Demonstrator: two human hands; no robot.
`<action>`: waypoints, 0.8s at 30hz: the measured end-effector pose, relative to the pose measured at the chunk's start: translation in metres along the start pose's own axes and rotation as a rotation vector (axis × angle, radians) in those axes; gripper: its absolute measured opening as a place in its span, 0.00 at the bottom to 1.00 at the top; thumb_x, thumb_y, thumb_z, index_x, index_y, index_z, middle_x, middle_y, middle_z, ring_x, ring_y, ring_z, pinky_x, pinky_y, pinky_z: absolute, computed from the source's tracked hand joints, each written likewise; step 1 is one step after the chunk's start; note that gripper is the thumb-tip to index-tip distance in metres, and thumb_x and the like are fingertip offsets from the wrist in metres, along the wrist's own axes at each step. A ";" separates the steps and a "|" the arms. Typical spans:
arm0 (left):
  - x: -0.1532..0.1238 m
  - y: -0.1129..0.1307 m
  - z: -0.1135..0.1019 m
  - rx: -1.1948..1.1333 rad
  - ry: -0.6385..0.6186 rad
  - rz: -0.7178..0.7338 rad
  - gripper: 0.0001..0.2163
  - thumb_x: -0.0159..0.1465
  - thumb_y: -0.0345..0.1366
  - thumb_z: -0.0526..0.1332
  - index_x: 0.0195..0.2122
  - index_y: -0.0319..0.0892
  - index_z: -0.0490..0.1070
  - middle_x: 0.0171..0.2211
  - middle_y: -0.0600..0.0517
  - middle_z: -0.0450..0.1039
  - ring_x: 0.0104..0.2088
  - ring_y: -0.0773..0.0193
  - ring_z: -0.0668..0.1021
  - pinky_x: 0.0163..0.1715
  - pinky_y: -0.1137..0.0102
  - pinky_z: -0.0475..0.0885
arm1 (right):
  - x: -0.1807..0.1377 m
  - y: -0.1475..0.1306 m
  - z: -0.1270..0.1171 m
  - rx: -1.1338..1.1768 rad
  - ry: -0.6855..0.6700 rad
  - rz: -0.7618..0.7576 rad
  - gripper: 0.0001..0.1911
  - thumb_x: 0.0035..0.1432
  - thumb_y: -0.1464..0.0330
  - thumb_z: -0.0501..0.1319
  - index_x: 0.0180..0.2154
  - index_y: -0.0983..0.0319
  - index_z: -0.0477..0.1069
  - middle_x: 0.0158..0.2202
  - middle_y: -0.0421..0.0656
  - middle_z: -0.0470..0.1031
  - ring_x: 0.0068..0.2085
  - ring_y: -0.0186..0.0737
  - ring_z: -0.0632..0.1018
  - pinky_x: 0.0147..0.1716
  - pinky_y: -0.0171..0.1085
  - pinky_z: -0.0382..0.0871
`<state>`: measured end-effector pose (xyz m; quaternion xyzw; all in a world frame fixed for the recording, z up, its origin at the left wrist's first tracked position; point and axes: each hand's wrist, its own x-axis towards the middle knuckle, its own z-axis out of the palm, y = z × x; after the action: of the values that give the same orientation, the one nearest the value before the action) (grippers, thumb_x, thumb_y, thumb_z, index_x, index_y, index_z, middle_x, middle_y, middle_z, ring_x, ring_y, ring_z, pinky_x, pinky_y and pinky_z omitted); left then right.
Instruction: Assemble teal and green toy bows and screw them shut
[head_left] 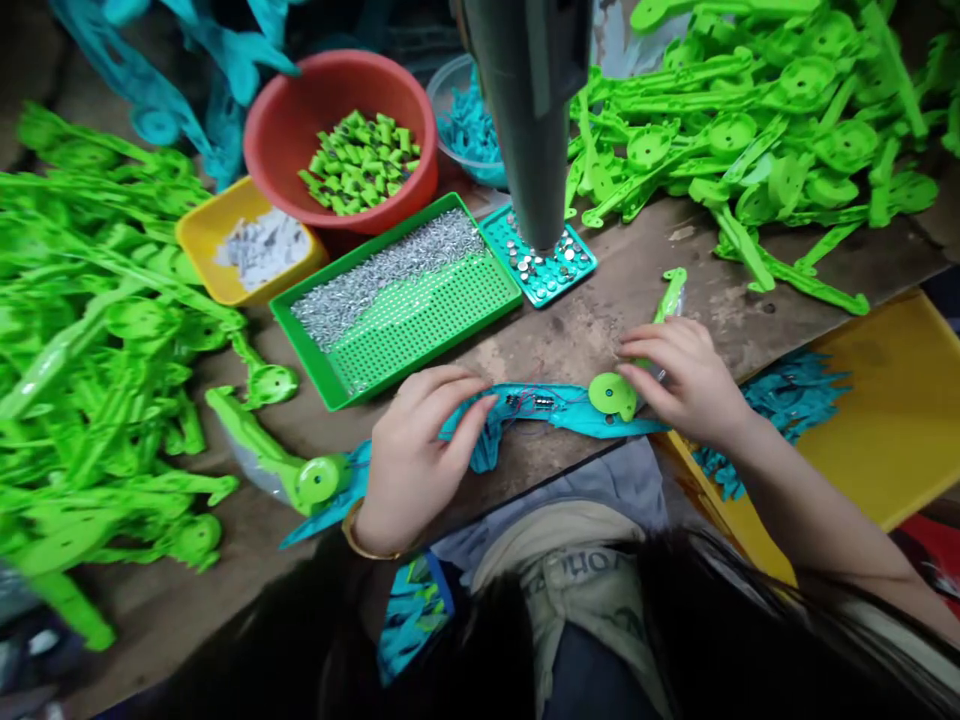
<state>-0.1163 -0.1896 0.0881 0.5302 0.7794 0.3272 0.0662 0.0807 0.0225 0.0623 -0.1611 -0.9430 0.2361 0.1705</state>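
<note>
A long blue plastic shell point(585, 417) lies along the table's near edge, with thin wires and small metal parts showing in its middle. My left hand point(427, 450) lies across the shell, thumb and forefinger pinched together at it; part of the shell is hidden beneath. My right hand point(686, 385) has its fingers closed round a green plastic arm point(670, 295) at the shell's right end. That arm's round green disc point(611, 395) sits on the shell. Another green arm point(259, 445) with a disc is at the shell's left end.
Behind the hands stand a green tray point(427, 365) of screws, a small blue tray point(551, 290) with metal discs under a dark vertical post point(525, 120), a red bowl point(266, 140) and a yellow tub point(214, 280). Green parts point(97, 350) pile up left and right. A yellow bin point(885, 430) sits right.
</note>
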 end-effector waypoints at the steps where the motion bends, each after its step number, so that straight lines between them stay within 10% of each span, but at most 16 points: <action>1: -0.007 -0.004 0.001 0.013 0.023 -0.021 0.04 0.64 0.31 0.61 0.39 0.42 0.74 0.40 0.49 0.76 0.42 0.62 0.77 0.45 0.65 0.72 | 0.003 -0.006 0.003 -0.004 -0.025 -0.026 0.07 0.63 0.66 0.58 0.41 0.60 0.72 0.43 0.45 0.78 0.46 0.42 0.76 0.54 0.47 0.61; 10: -0.053 -0.016 0.026 0.071 0.152 -0.085 0.04 0.64 0.32 0.61 0.38 0.40 0.75 0.39 0.47 0.76 0.42 0.59 0.76 0.45 0.62 0.71 | 0.031 -0.046 0.028 -0.027 -0.338 -0.209 0.11 0.66 0.65 0.54 0.39 0.61 0.74 0.36 0.42 0.78 0.41 0.41 0.75 0.48 0.42 0.60; 17: -0.073 -0.026 0.041 0.064 0.184 -0.072 0.08 0.66 0.32 0.57 0.45 0.41 0.73 0.49 0.44 0.74 0.55 0.55 0.73 0.57 0.54 0.68 | 0.055 -0.077 0.031 -0.086 -0.181 -0.278 0.13 0.66 0.63 0.53 0.39 0.62 0.73 0.39 0.46 0.77 0.42 0.43 0.73 0.43 0.41 0.59; 24: -0.082 -0.034 0.042 0.029 0.144 -0.133 0.11 0.68 0.32 0.53 0.49 0.39 0.71 0.51 0.43 0.73 0.55 0.56 0.73 0.58 0.53 0.67 | 0.064 -0.090 0.053 -0.424 -0.602 -0.505 0.12 0.63 0.73 0.53 0.40 0.63 0.75 0.37 0.48 0.74 0.40 0.45 0.72 0.48 0.45 0.55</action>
<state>-0.0890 -0.2503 0.0155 0.4534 0.8203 0.3478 0.0238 -0.0173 -0.0491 0.0796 0.1188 -0.9880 0.0250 -0.0960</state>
